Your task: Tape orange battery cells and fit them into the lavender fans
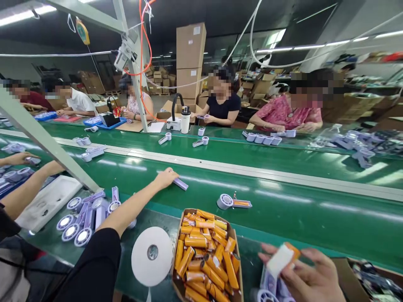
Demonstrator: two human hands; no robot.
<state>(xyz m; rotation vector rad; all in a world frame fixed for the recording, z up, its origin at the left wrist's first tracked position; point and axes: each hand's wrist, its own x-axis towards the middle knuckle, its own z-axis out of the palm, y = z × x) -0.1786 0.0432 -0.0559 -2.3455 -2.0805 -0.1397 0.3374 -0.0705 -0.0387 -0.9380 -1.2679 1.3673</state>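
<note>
Left hand [166, 178] grips a purple handle [181, 184] over the green belt [283, 226]; right hand [316, 274] pinches a white-patched orange battery [282, 257] above purple fans [267, 295]. The battery seems light, smooth, dentable: best held gently by its sides.

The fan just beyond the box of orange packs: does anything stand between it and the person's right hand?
Nothing visible stands between the right hand and the fan, only flat belt and table; the box stands left of the hand.

Orange cell [284, 258] with a white patch, kinda tilted in the right hand [311, 272]. Lilac plastic piece [181, 183] pokes out from the left hand [165, 178].
</note>
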